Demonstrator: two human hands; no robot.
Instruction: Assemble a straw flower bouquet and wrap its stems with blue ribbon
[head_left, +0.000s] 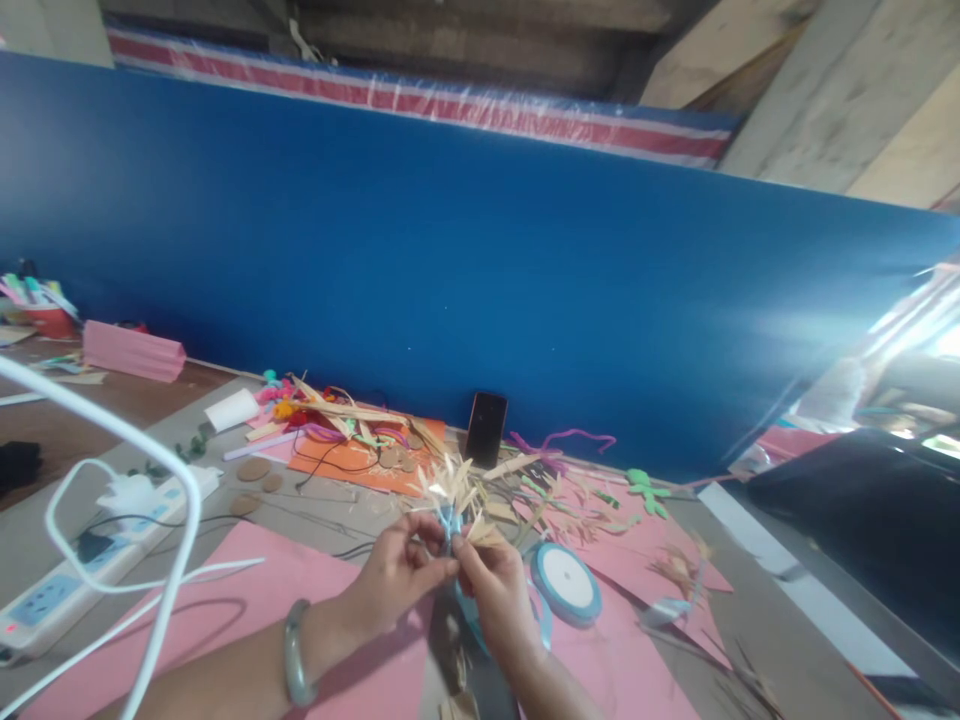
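Note:
My left hand (401, 575) and my right hand (495, 590) meet above the table, fingers pinched together on a small bundle of straw-coloured strips (457, 490) wrapped with light blue ribbon (450, 522). The strips fan upward from my fingertips. A green bangle (294, 655) sits on my left wrist. A spool of light blue ribbon (566, 583) lies flat just right of my right hand, with a loose ribbon tail trailing beneath my wrist.
Pink paper sheets (247, 590) cover the table. An orange sheet (352, 460) holds scraps, pipe cleaners and cardboard discs. A black phone (486, 428) leans on the blue wall (450, 270). A white power strip (97, 555) and cable (150, 450) lie left. A pink paper stack (131, 350) sits far left.

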